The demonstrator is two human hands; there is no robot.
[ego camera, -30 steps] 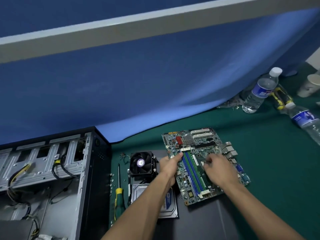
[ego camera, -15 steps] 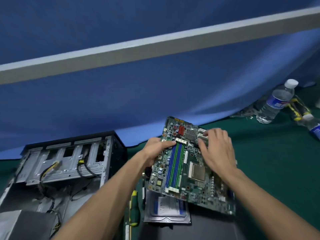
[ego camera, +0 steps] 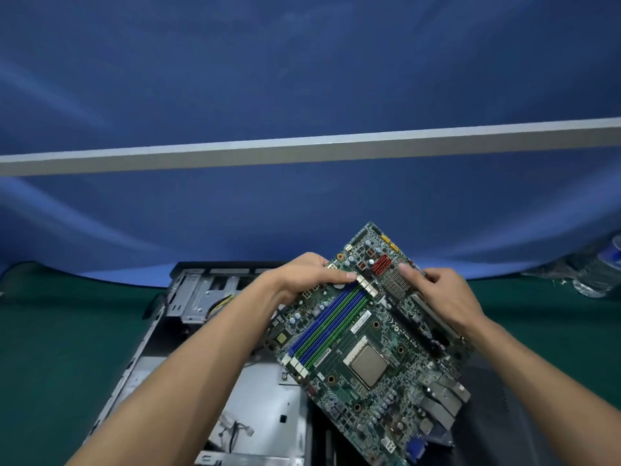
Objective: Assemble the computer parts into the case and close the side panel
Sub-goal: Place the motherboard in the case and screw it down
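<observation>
A green motherboard (ego camera: 366,344) with blue and green memory slots and a square silver processor hangs tilted in the air over the right edge of the open computer case (ego camera: 188,297). My left hand (ego camera: 305,277) grips the board's upper left edge, thumb across the slot ends. My right hand (ego camera: 443,297) grips its upper right edge near the silver heatsink. The case lies on its side at lower left, its grey metal floor and drive bays showing, with loose cables inside.
A green mat (ego camera: 60,348) covers the table, and a blue cloth backdrop (ego camera: 302,79) hangs behind it. Water bottles (ego camera: 601,267) lie at the far right edge. A dark panel (ego camera: 487,415) lies under the board at lower right.
Both hands have lifted the motherboard off the table and carried it left, above the open case. My view has swung left, so the fan, drive and screwdriver are out of sight.
</observation>
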